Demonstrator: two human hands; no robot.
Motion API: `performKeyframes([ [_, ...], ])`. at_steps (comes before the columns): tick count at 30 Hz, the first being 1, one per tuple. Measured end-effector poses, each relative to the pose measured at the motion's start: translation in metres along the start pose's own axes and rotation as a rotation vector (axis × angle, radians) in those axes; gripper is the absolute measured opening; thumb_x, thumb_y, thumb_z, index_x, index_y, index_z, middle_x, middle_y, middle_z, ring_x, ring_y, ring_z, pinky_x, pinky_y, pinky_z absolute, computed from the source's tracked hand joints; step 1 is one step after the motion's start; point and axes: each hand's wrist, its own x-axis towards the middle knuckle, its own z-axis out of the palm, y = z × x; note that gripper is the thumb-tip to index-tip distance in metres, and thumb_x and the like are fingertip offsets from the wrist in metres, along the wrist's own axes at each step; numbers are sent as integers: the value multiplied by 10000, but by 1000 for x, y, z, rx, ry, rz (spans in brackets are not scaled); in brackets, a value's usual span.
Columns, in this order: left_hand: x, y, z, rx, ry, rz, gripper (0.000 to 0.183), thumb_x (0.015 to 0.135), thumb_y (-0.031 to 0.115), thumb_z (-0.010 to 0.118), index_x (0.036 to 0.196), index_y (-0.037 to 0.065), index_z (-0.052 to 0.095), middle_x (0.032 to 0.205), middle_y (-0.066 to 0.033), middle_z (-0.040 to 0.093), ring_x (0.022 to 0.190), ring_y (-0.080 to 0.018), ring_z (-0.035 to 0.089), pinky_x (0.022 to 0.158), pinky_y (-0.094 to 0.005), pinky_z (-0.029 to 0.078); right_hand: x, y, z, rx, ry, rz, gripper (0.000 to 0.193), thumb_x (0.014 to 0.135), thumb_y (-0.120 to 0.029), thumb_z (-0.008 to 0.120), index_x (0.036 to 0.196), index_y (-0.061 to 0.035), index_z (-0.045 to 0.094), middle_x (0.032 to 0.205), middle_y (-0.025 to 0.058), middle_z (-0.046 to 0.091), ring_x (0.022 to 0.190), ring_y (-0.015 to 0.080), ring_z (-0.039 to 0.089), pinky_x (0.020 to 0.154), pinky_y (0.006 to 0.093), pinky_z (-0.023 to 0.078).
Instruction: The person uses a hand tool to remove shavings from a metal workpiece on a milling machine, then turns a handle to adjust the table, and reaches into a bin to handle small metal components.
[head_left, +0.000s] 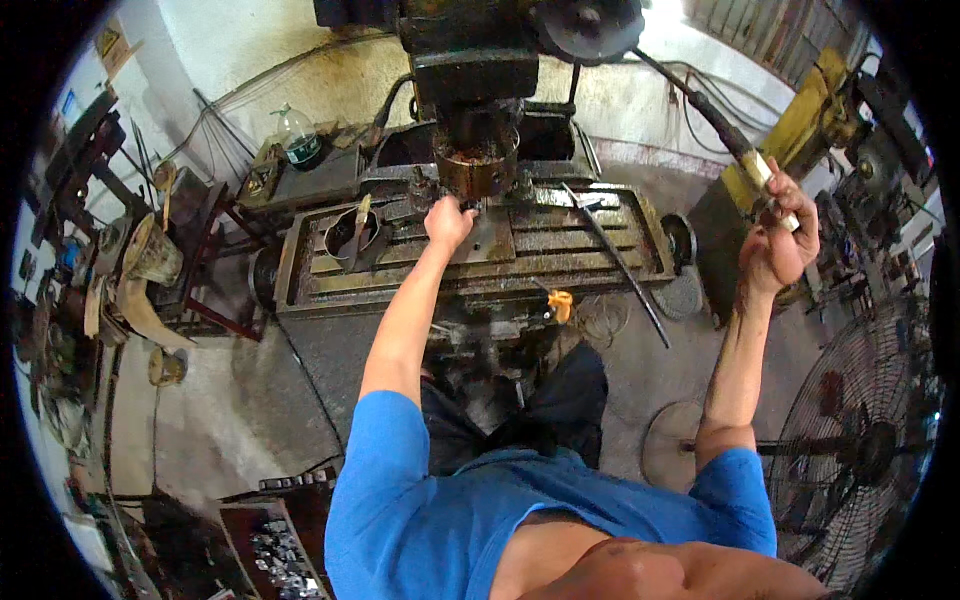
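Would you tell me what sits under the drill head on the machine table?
Under the drill head, the left hand rests on a flat metal plate on the slotted table. The hand covers whatever it grips.

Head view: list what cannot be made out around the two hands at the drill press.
- Workpiece under the left hand: hidden by the fist and the rusty spindle head.
- Right hand on the feed lever: the handle's end is covered by the fingers.
- Machine top: cut off by the upper edge.
- Plastic bottle: contents too small to tell.
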Motion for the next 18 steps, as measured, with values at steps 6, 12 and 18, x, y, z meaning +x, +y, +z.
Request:
performKeyframes([
  [6,-2,-5,6,-82,118,42,349,653,322,704,774,3,630,788,-176,622,783,-326,603,684,-416,475,30,-5,-2,-51,-53,18,174,653,-126,478,702,41,477,773,155,519,799,245,509,929,551,330],
  [12,0,-2,6,-75,96,-1,342,647,335,713,804,39,648,794,-154,630,790,-315,604,679,-406,475,27,-8,3,-27,-68,17,119,667,-45,440,720,49,489,774,156,526,801,246,522,931,570,329],
  [18,5,-9,12,-115,65,-24,358,636,337,724,787,24,640,802,-159,629,798,-320,600,682,-408,473,30,-8,3,-6,-59,10,97,687,-20,438,725,53,489,766,153,522,801,249,525,926,572,341],
])
